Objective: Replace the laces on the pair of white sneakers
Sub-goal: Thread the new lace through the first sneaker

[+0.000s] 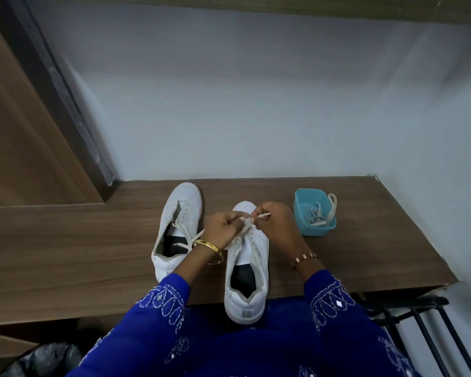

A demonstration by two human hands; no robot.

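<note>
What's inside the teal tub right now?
The teal tub holds loose pale laces coiled on its floor, and one flat lace loops over its right rim. How many laces there are cannot be told; the tangle hides the bottom.

Bare bench (65,254) stretches left of the shoes (178,229); a tub (314,212) blocks the back right corner.
</note>
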